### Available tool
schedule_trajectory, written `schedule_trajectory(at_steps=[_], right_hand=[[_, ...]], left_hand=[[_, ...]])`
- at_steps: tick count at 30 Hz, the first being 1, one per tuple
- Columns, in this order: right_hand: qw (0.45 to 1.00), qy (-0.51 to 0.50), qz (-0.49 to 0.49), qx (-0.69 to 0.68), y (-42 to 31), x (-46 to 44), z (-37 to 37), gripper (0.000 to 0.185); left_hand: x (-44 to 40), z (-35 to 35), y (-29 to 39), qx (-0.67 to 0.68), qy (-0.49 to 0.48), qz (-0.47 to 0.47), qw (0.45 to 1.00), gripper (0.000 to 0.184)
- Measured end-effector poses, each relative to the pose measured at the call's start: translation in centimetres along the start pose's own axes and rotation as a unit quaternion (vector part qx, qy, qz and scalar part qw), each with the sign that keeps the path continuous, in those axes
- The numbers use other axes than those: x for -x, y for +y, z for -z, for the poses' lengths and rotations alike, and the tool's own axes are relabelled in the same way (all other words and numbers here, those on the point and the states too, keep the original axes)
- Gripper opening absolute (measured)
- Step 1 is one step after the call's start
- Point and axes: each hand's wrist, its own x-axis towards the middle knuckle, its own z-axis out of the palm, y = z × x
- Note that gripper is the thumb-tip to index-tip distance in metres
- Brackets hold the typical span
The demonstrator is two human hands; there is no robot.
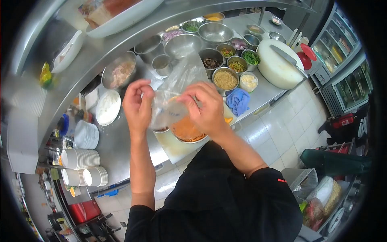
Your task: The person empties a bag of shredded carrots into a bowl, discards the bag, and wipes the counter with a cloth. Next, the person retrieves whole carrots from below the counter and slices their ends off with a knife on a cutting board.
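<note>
A clear plastic bag (183, 76) is spread between my two hands, over the work table. Thumb and fingertips of my right hand (205, 109) pinch its near edge. My left hand (138, 103) has curled fingers and is closed at the bag's left side; its exact grip is partly hidden. Beneath the bag sits a metal bowl of orange, sauce-like food (187, 130), partly covered by the bag and my right hand. The bowl rests on a pale cutting board (171, 149) at the table's near edge.
Several metal bowls hold noodles (225, 79), chopped greens (251, 58) and raw meat (121, 74). A knife (283, 54) lies on a round white board (274, 66). Nearby are a blue cloth (238, 101), a plate of white powder (108, 108) and stacked white bowls (80, 159).
</note>
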Motion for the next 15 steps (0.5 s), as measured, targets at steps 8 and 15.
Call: schedule_trajectory(at_steps=[8, 15], right_hand=[[0.996, -0.079, -0.033, 0.038, -0.6, -1.0, 2.8, 0.01], [0.989, -0.119, -0.037, -0.077, 0.0, -1.9, 2.8, 0.007]], left_hand=[[-0.4, -0.1, -0.3, 0.038, -0.012, 0.026, 0.999, 0.024], [-1.0, -0.5, -0.7, 0.059, -0.018, 0.019, 0.998, 0.023]])
